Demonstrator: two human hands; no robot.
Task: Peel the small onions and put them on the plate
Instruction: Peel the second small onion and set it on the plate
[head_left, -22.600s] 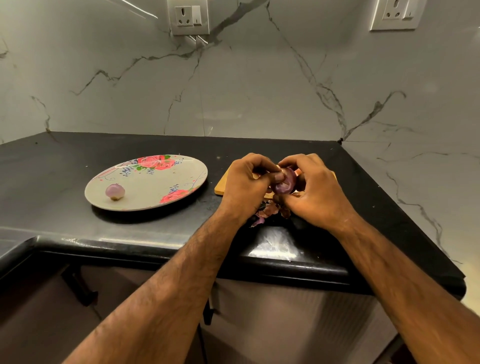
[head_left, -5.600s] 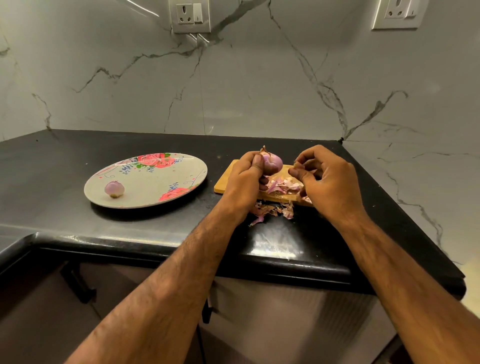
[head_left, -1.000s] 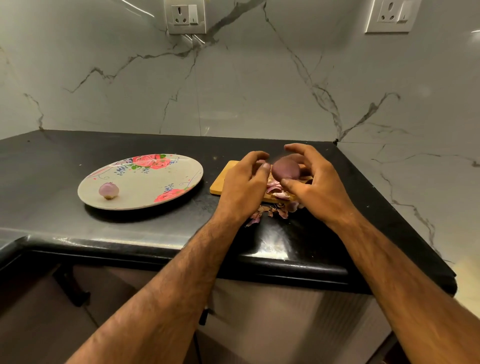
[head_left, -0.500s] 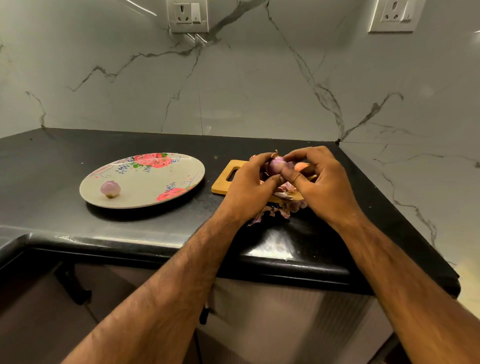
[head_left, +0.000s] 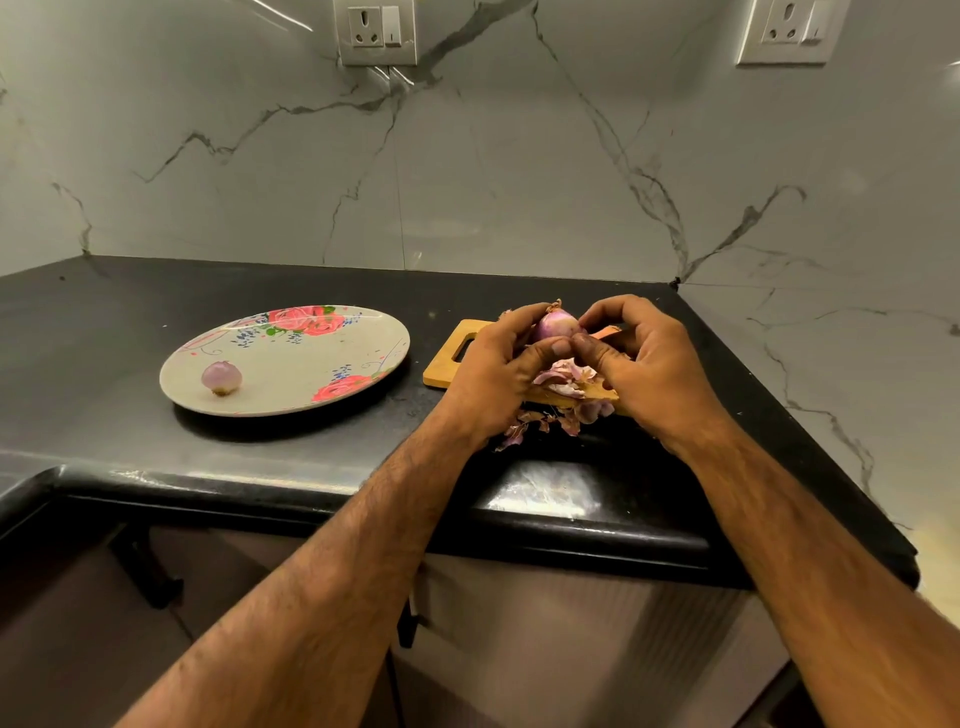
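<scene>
Black table below marble walls: a second ago the right hand alone held the onion; now the left hand has joined it, and both sets of fingers curl round it above the board, so peeling looks begun. One peeled onion lies on the plate, well to the left. No writing can be read.

Your left hand and right hand grip a small onion above the cutting board. One peeled onion lies on the plate.

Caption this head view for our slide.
Left hand and right hand peel a small onion above the board; peeled onion on plate.
</scene>
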